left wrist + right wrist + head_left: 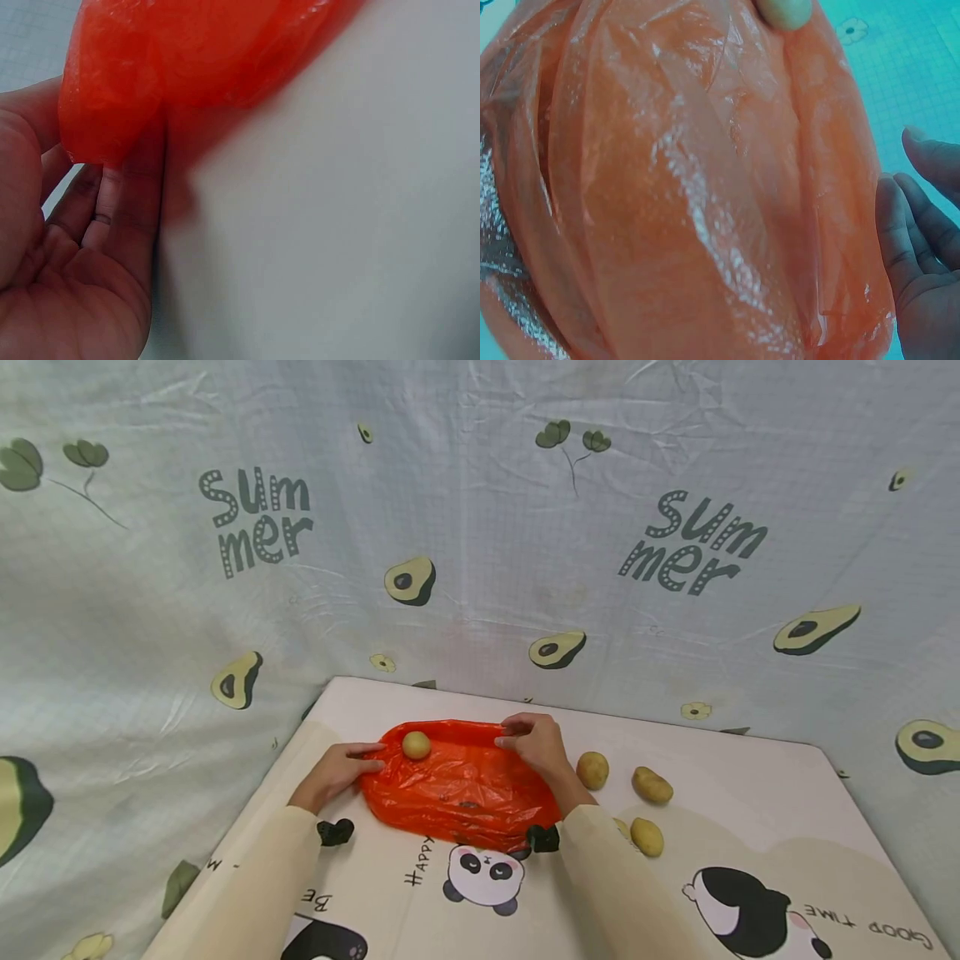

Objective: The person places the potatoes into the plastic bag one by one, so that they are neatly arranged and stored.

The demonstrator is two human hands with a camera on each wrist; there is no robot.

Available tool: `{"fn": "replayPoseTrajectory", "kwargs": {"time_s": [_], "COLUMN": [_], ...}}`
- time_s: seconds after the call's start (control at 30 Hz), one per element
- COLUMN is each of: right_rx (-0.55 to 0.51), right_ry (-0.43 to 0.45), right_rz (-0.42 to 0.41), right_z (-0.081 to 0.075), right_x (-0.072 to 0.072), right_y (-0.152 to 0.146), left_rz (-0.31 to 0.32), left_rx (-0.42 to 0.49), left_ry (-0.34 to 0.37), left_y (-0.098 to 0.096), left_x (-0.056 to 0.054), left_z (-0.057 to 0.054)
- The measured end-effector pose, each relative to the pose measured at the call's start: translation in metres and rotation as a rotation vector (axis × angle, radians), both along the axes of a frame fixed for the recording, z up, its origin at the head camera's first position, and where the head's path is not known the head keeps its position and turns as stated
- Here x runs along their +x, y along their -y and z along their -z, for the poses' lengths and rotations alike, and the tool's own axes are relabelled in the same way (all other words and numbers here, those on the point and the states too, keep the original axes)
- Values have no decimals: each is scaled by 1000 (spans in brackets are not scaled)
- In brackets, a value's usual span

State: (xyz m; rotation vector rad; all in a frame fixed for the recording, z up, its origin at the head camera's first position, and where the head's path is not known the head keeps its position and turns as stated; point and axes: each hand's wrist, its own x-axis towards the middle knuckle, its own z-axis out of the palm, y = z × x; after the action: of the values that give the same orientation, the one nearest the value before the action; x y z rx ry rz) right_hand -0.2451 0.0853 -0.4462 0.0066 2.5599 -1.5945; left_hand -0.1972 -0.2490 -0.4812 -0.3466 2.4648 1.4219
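A crinkled red plastic bag (465, 785) lies spread on the table, with one potato (416, 745) resting at its far left part. My left hand (341, 768) is at the bag's left end; in the left wrist view the red film passes between the thumb and fingers (135, 195). At the far right edge of the bag is my right hand (534, 742). In the right wrist view its straight fingers (896, 225) touch the side of the bag, and the thumb stands apart from them.
Right of my right forearm lie several potatoes: one round potato (592, 771), an oblong potato (652, 785) and a nearer potato (647, 837), with another partly hidden by the sleeve. A printed cloth (480, 527) hangs behind the table (750, 793).
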Motion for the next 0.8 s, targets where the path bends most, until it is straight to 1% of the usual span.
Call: {"fn": "replayPoseTrajectory", "kwargs": {"time_s": [0.1, 0.3, 0.43, 0.6, 0.67, 0.8], "right_rx": [1, -9, -11, -22, -26, -27], "right_ry": [9, 17, 23, 30, 32, 30], "right_rz": [1, -9, -3, 0, -3, -7], "right_z": [2, 2, 3, 2, 1, 0], "right_x": [1, -1, -3, -4, -5, -6], "right_y": [-2, -7, -11, -15, -16, -20], "left_rz": [-10, -6, -3, -2, 6, 2], "left_rx": [13, -6, -7, -8, -17, -14], "left_ry": [7, 1, -3, 15, 17, 13], "left_y": [-1, -1, 0, 1, 1, 0], "left_x": [1, 3, 1, -2, -3, -3], "left_z": [1, 3, 3, 2, 1, 1]}}
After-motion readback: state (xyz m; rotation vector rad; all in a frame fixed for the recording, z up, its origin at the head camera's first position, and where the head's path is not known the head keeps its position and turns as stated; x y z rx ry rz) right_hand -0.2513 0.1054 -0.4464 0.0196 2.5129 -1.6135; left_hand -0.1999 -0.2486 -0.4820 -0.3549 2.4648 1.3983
